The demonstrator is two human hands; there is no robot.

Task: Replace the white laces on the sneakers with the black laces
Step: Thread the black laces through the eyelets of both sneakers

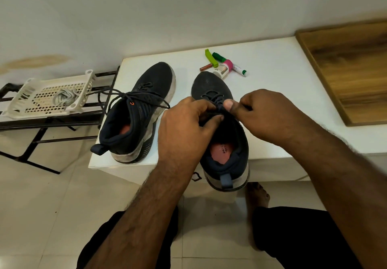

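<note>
Two dark sneakers stand on a white table [272,92], toes pointing away. The left sneaker [144,101] has black laces threaded, their loose ends spread to both sides. The right sneaker [211,86] overhangs the table's front edge at its heel. My left hand [184,126] and my right hand [266,117] meet over its tongue, and each pinches part of the black lace [215,99] there. The lace ends are hidden under my fingers. The white laces [63,97] lie bunched in a white perforated basket [31,101] at the left.
Behind the right sneaker lie a green clip [210,58], a green marker [217,57], a small bottle [223,70], a white pen [239,70] and a brown tube [205,67]. A wooden board [351,67] lies at the right. The basket sits on a black metal rack [41,122].
</note>
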